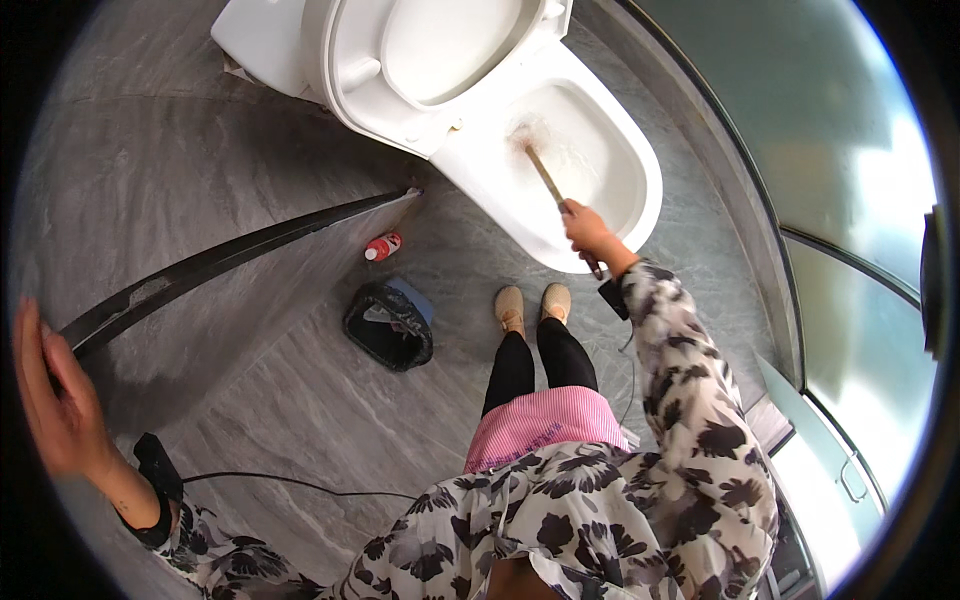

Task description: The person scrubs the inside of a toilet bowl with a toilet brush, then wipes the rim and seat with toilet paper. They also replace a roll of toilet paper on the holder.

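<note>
My right hand (589,229) grips the handle of a toilet brush (544,174), a thin stick of brownish-yellow colour. Its far end reaches into the bowl of a white toilet (637,142), where the brush head is blurred amid churned water. Both the seat and the lid (450,45) are raised against the cistern side. My left hand (60,397) is at the far left of the view, empty, with the thumb apart from the fingers. It lies beside the near end of a black-edged partition (247,251); whether the palm presses on it, I cannot tell.
A red bottle with a white cap (384,246) is on the grey tiled floor by the partition. Nearby stands a bin with a black liner (390,326). Frosted glass panels (825,135) rise at the right above a raised curb (739,180). A cable (300,486) runs from my left wrist.
</note>
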The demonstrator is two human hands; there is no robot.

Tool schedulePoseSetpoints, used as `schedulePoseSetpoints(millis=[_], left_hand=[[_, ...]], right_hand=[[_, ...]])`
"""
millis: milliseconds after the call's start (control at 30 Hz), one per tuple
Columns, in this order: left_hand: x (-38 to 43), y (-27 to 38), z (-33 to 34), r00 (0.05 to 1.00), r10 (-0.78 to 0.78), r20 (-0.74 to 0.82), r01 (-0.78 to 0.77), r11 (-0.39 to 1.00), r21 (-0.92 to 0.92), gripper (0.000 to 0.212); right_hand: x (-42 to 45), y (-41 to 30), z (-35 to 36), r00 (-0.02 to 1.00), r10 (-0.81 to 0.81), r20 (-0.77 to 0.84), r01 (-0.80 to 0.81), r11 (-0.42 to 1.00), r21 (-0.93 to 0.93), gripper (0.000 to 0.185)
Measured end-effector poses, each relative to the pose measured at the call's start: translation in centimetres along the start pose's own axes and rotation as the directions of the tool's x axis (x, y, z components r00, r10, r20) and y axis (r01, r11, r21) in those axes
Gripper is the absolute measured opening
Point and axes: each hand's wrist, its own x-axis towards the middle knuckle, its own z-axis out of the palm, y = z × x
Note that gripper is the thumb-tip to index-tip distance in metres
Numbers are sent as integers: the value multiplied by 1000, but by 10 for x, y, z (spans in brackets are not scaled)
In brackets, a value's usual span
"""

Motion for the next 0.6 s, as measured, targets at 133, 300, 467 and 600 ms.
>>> schedulePoseSetpoints(millis=[133,300,467,600], left_hand=[[10,10,-2,999,-40,-20,40,999,32,27],[32,23,1,981,-56,-185,57,998,-2,26],[36,31,5,967,-151,-205,163,986,42,17],[34,28,8,978,-132,-163,149,984,95,16]], right_hand=[[-10,27,20,999,-51,-11,53,980,191,39],[-98,103,-10,995,-25,-94,-5,951,-310,49],[-158,128,-22,933,-277,-228,202,931,-304,51],[-150,82,-35,866,-408,-288,326,899,-294,52]])
